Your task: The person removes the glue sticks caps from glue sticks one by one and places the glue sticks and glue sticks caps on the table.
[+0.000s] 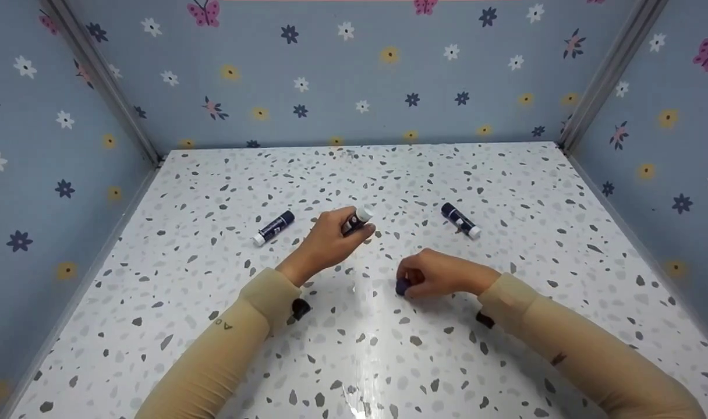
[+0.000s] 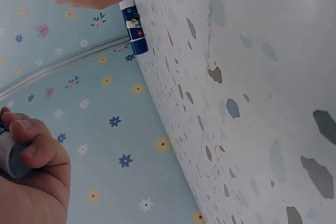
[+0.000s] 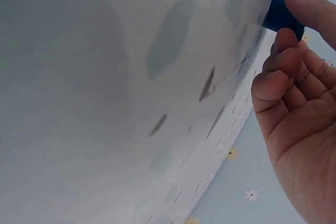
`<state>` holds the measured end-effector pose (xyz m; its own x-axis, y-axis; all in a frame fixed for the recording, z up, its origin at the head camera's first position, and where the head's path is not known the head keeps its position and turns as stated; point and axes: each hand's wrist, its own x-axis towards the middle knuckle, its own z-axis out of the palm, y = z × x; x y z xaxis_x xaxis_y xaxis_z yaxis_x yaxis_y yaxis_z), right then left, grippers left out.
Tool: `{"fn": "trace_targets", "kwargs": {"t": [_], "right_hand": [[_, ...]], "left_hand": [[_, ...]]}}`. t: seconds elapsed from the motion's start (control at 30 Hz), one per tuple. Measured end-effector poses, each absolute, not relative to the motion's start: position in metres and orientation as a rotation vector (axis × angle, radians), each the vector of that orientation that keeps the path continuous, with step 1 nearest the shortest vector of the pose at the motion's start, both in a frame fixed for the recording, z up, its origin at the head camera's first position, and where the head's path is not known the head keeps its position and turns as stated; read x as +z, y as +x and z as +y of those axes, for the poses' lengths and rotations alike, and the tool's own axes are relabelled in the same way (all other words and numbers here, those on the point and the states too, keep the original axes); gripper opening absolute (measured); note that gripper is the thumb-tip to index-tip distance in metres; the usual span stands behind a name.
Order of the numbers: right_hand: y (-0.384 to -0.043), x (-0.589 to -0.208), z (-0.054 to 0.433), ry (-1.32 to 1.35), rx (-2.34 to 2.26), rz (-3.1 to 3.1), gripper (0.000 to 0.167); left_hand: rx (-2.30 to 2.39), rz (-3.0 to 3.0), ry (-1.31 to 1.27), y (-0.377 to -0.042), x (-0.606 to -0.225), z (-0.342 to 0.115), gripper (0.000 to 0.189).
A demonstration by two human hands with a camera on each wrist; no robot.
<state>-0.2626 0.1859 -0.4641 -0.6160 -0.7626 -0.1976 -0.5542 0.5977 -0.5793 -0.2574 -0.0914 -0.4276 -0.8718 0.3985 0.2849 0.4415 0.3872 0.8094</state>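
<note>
My left hand (image 1: 333, 237) grips a dark blue glue stick (image 1: 357, 220) above the table, its white end pointing up and away. In the left wrist view that pale round end (image 2: 20, 161) sticks out between the curled fingers and thumb. To the right and nearer the front, my right hand (image 1: 435, 273) pinches a small dark blue cap (image 1: 402, 286) at the tabletop. Up close in the right wrist view, the cap (image 3: 283, 17) sits between thumb and fingertips, at or just over the surface.
Two more glue sticks with blue and white ends lie on the speckled table (image 1: 354, 343): one glue stick (image 1: 273, 228) left of my left hand, another glue stick (image 1: 461, 220) beyond my right. Flower-patterned walls (image 1: 354, 70) enclose the back and both sides.
</note>
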Motion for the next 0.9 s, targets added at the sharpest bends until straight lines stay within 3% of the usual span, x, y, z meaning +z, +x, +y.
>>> {"fn": "trace_targets", "kwargs": {"t": [0.37,0.9], "right_hand": [[-0.2617,-0.464,0.1842,-1.028,-0.639,2.407,0.02],[-0.2619,-0.4623,0.1843,-1.034,-0.655,2.392,0.019]], "left_hand": [[-1.647,-2.557,-0.947,-0.257,-0.4275,-0.0943,0.021],[-1.63,-2.574,-0.942,-0.2586,-0.4293,-0.095,0.028]]}}
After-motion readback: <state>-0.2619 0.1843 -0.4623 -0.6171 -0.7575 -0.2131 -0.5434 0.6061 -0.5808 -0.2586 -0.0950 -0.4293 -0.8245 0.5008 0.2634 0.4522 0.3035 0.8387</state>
